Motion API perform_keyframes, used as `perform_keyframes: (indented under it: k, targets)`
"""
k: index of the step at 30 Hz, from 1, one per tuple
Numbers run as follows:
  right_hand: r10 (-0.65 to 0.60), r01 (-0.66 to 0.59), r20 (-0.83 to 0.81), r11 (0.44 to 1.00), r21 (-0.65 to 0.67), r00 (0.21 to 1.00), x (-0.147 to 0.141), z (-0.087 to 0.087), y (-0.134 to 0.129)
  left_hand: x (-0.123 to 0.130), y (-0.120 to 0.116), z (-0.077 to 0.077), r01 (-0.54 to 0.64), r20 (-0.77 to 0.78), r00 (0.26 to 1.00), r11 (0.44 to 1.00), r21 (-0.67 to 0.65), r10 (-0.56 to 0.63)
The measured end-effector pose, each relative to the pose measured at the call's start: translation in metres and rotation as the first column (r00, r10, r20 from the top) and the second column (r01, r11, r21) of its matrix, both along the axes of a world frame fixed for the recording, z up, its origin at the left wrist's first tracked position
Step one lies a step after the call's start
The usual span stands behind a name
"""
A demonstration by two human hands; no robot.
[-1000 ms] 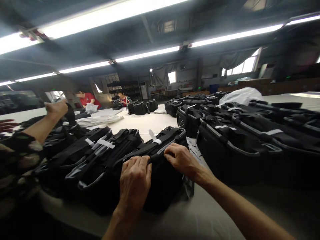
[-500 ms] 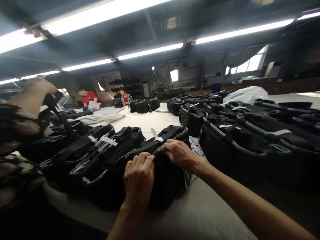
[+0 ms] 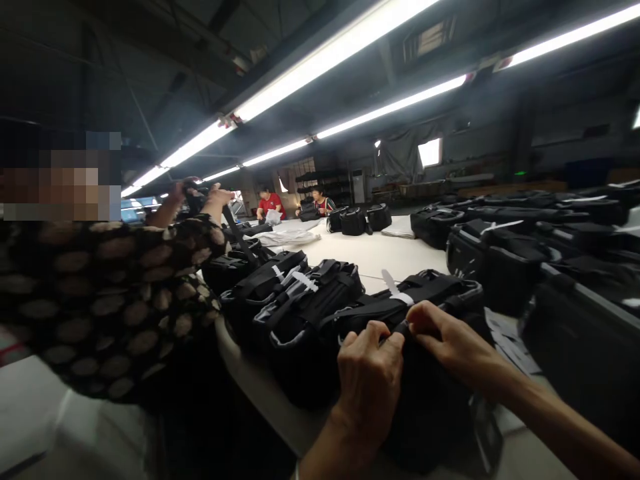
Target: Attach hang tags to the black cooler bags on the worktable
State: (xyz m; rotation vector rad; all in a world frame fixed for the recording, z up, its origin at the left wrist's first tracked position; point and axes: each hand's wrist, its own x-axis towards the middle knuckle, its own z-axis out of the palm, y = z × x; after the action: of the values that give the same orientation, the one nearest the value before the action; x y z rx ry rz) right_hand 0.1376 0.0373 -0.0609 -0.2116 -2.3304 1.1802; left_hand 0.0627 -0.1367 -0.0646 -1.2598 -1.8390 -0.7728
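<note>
In the head view a black fabric bag [image 3: 425, 400] with a grey-edged rim stands on the table right in front of me. My left hand [image 3: 371, 373] is closed, its fingers curled over a dark strip along the bag's near top edge, perhaps a handle wrap. Just to its right, my right hand [image 3: 447, 337] pinches the same strip between thumb and fingers. A white strip [image 3: 400, 297] is looped around the strap on top, with one end sticking up. My fingers hide part of the edge they grip.
More black bags [image 3: 315, 293] stand close on the left, and several others [image 3: 575, 280] crowd the right. Paper tags [image 3: 510, 340] lie beside my bag. A co-worker in a floral sleeve [image 3: 190, 247] lifts a black strap at left. Two people [image 3: 270, 203] sit farther back at the pale table [image 3: 350, 257].
My view has turned left, so the bags and hands appear farther right and more of the co-worker shows. Both hands stay closed at the bag's edge.
</note>
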Motion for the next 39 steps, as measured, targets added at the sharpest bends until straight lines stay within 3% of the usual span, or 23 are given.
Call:
perform_keyframes:
  k: [9, 13, 17, 21, 23, 25, 27, 30, 33, 36, 39]
  targets:
    - [0.179, -0.158, 0.068, 0.959, -0.235, 0.982, 0.005, 0.007, -0.001, 0.001, 0.005, -0.005, 0.043, -0.005, 0.999, 0.998, 0.04, -0.043]
    - [0.107, -0.073, 0.081, 0.934, -0.349, 0.991, 0.03, 0.01, 0.005, 0.0, -0.012, -0.004, 0.184, 0.083, 0.977, 0.975, 0.124, -0.194]
    - [0.068, -0.023, 0.071, 0.866, -0.5, 0.995, 0.062, 0.007, 0.004, 0.007, -0.032, 0.0, 0.318, 0.216, 0.916, 0.94, 0.126, -0.338]
    - [0.09, -0.059, 0.027, 0.823, -0.565, 0.996, 0.075, 0.002, -0.005, 0.02, -0.033, 0.012, 0.376, 0.112, 0.914, 0.918, 0.129, -0.39]
    - [0.116, -0.086, 0.018, 0.822, -0.562, 0.993, 0.076, -0.002, -0.007, 0.024, -0.028, 0.017, 0.434, 0.077, 0.894, 0.896, 0.095, -0.442]
    - [0.108, -0.094, -0.005, 0.843, -0.53, 0.994, 0.077, -0.006, -0.009, 0.027, -0.023, 0.018, 0.559, 0.225, 0.8, 0.827, 0.057, -0.556]
    - [0.036, -0.032, 0.001, 0.883, -0.469, 0.999, 0.079, -0.01, -0.013, 0.027, -0.018, 0.016, 0.634, 0.425, 0.685, 0.772, 0.051, -0.591]
    - [-0.099, 0.133, 0.105, 0.903, -0.408, 0.99, 0.083, -0.017, -0.019, 0.023, -0.014, 0.011, 0.596, 0.555, 0.645, 0.8, 0.065, -0.525]
    - [-0.12, 0.183, 0.171, 0.887, -0.423, 0.978, 0.084, -0.025, -0.021, 0.019, -0.011, 0.007, 0.565, 0.581, 0.636, 0.819, 0.097, -0.508]
    - [-0.178, 0.222, 0.151, 0.906, -0.361, 0.972, 0.086, -0.031, -0.02, 0.018, -0.01, 0.005, 0.567, 0.605, 0.595, 0.81, 0.151, -0.529]
    - [-0.338, 0.341, 0.051, 0.918, -0.204, 0.94, 0.088, -0.028, -0.021, 0.019, -0.01, 0.003, 0.585, 0.63, 0.539, 0.787, 0.196, -0.559]
